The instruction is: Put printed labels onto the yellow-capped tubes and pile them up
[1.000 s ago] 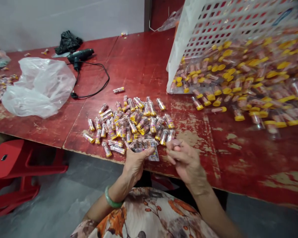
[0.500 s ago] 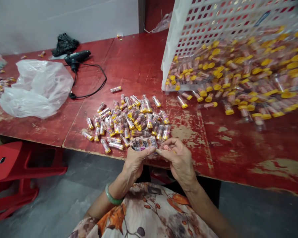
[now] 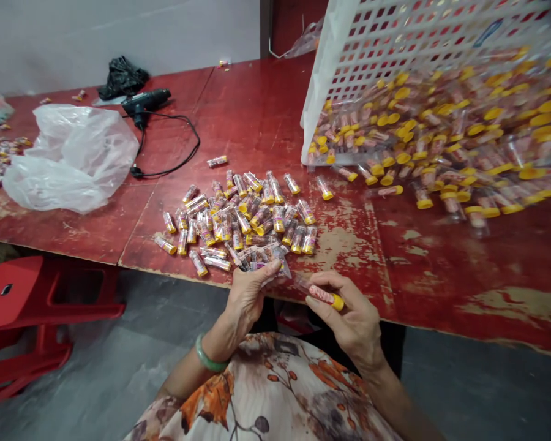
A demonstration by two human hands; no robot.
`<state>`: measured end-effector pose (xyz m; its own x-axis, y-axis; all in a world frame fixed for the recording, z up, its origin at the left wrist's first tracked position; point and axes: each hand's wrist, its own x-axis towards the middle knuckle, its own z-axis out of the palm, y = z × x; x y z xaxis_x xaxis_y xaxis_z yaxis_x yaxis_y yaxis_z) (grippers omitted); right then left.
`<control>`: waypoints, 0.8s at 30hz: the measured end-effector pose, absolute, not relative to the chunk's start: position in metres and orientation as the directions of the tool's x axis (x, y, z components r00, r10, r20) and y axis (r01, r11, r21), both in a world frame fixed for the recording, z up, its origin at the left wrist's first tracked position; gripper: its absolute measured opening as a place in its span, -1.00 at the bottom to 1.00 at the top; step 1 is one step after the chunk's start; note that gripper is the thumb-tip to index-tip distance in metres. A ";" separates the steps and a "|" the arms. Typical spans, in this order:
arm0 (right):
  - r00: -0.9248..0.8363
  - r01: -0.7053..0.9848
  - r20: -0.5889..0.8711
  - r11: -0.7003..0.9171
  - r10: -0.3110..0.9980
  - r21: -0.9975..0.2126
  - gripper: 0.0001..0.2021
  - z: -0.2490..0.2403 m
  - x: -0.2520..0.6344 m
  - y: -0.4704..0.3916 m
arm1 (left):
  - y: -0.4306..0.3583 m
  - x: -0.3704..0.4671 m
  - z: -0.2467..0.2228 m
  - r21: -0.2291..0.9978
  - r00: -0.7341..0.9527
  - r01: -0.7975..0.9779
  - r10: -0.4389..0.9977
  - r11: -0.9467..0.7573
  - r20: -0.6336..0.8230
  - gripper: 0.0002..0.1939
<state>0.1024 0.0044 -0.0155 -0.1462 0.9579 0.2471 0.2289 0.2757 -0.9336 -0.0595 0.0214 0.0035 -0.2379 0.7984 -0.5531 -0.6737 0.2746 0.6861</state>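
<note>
My left hand [image 3: 249, 293] pinches a few flat printed clear plastic sleeves [image 3: 269, 256] under its thumb, at the table's front edge. Just right of it, my right hand [image 3: 351, 315] grips a small clear tube [image 3: 321, 294] with a yellow cap and pink bits inside. The tube tilts, its cap end toward my palm. Beyond the left hand lies a loose pile of capped tubes in printed sleeves [image 3: 232, 214]. A bare tube with a yellow cap [image 3: 324, 188] rests apart, right of the pile.
A white perforated basket [image 3: 314, 116] lies tipped at the right, many yellow-capped tubes [image 3: 422, 159] spilling out. At the left are a white plastic bag [image 3: 68, 159], a black heat gun [image 3: 147, 101] with its cord, and a black bag [image 3: 123, 78]. A red stool [image 3: 27, 294] stands below the table.
My right hand has drawn away to the right and toward me with the tube, which now shows fully. The left-hand sleeves look more fanned. A loose tube near the basket has shifted left.
</note>
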 end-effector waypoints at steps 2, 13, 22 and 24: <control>-0.162 0.260 0.359 0.390 0.919 -0.883 -0.81 -0.011 0.101 0.003 | 0.020 -0.058 0.004 0.705 -0.270 -0.673 0.815 0.221 -0.513 -0.56; -0.214 0.337 0.644 0.675 0.734 -0.657 -0.61 -0.012 0.092 -0.003 | 0.014 -0.053 0.000 0.640 -0.224 -0.745 0.832 0.190 -0.507 -0.67; -0.281 0.675 0.782 0.694 0.556 -0.251 -0.55 -0.019 0.084 0.003 | 0.015 -0.047 0.004 0.612 -0.181 -0.763 0.841 0.206 -0.509 -0.65; -0.255 0.686 0.790 0.680 0.558 -0.259 -0.53 -0.018 0.082 0.002 | 0.016 -0.046 0.005 0.631 -0.214 -0.754 0.840 0.182 -0.499 -0.67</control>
<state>0.0817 0.0020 -0.0181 -0.2549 0.5578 0.7899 0.6863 0.6798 -0.2585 -0.0461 0.0156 0.0051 -0.2145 0.8399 -0.4985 -0.7539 0.1821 0.6312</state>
